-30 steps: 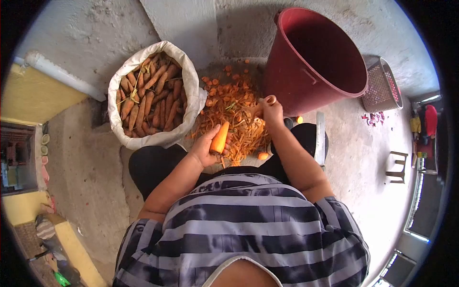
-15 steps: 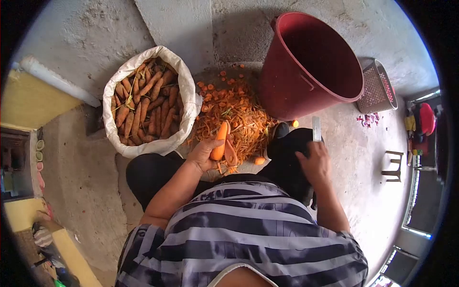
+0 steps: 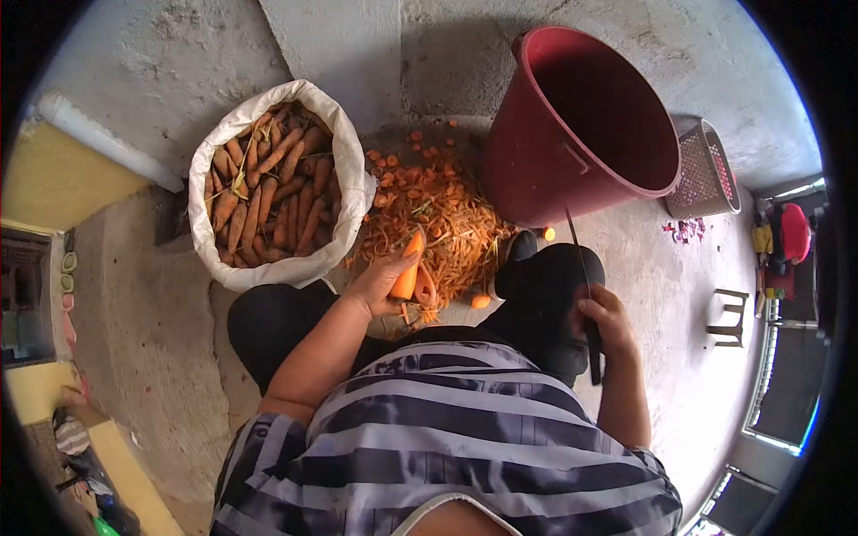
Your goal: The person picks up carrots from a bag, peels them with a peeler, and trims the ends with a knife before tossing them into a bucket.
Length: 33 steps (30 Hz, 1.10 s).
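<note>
Holding a carrot [image 3: 408, 271] and a knife [image 3: 578, 250], the hands [image 3: 611, 323] sit apart.

Your left forearm [image 3: 313, 357] extends from the left side of the striped shirt [image 3: 447, 424], angled forward and inward. The left wrist [image 3: 359, 304] is located ahead of the shirt, left of its centerline. Your left hand [image 3: 382, 281] is ahead of the shirt, slightly left of its centerline, with fingers curled in a grip and thumb pointing away from the shirt. Your right forearm [image 3: 624, 402] runs almost straight forward from the right side of the shirt. Your right hand [image 3: 611, 320] is ahead and to the right of the shirt, closed, with the thumb toward the shirt's centerline. Both legs are bent ahead of the shirt, knees spread.
</note>
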Each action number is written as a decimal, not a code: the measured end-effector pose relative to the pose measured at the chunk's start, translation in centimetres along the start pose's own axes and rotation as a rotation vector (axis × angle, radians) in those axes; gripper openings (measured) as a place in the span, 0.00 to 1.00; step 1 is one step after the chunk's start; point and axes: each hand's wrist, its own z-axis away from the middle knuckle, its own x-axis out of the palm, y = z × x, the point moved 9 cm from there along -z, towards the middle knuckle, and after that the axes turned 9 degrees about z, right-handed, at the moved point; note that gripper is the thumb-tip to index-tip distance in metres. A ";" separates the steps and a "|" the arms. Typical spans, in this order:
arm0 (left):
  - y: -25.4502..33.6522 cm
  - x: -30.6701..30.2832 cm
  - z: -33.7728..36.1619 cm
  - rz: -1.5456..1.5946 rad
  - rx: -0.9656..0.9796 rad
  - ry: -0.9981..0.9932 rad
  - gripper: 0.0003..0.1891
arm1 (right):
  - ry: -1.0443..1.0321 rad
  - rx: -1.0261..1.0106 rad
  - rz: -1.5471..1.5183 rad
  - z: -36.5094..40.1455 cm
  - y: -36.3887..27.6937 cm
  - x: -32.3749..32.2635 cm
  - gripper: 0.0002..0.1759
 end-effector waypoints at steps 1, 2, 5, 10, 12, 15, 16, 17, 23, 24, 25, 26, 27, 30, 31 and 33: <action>-0.1 -0.2 -0.3 0.004 -0.003 -0.027 0.16 | -0.015 -0.086 -0.062 -0.3 -2.1 2.3 0.18; -0.1 -0.1 -0.3 0.008 0.008 -0.014 0.16 | -0.031 -0.174 -0.123 -0.7 -4.1 4.5 0.18; 0.1 1.3 0.4 -0.004 0.005 -0.066 0.18 | -0.265 -0.319 0.106 -4.7 -4.9 9.7 0.26; 0.2 3.5 1.5 -0.074 -0.045 -0.215 0.22 | -0.209 -0.454 0.571 -11.5 -3.9 16.4 0.47; 0.1 3.2 1.6 -0.038 -0.043 -0.204 0.21 | -0.163 -0.473 0.673 -11.8 -4.3 18.1 0.51; 0.2 2.9 1.9 -0.007 -0.036 -0.172 0.19 | -0.180 -0.463 0.745 -11.2 -5.0 19.7 0.51; 0.2 2.8 1.9 0.001 -0.034 -0.159 0.18 | -0.162 -0.475 0.763 -11.1 -5.0 19.9 0.51; 0.0 2.6 1.8 -0.013 -0.050 -0.163 0.18 | -0.194 -0.462 0.735 -11.2 -4.8 20.2 0.51; -0.1 1.6 0.9 -0.093 -0.062 -0.096 0.18 | -0.213 -0.478 0.681 -10.9 -4.5 20.7 0.43; 0.0 1.4 0.7 -0.094 -0.042 -0.082 0.17 | -0.210 -0.483 0.678 -11.0 -4.4 20.8 0.42; 0.1 1.4 0.6 -0.096 -0.022 -0.068 0.17 | -0.206 -0.491 0.675 -11.0 -4.2 20.9 0.40; 0.4 1.5 0.5 -0.104 0.012 -0.056 0.17 | -0.193 -0.496 0.646 -11.4 -3.7 21.0 0.39; 0.8 1.9 0.6 -0.113 0.046 -0.043 0.17 | -0.180 -0.501 0.618 -11.8 -3.1 21.2 0.38; 0.7 0.8 0.1 -0.147 0.073 -0.008 0.16 | -0.188 -0.449 0.576 -12.7 -1.7 21.2 0.36; 0.5 0.2 -0.1 -0.160 0.069 0.004 0.16 | -0.198 -0.420 0.569 -12.8 -1.4 21.3 0.35; 0.5 0.0 -0.2 -0.251 0.074 0.014 0.16 | -0.209 -0.332 0.547 -13.1 -0.4 21.4 0.34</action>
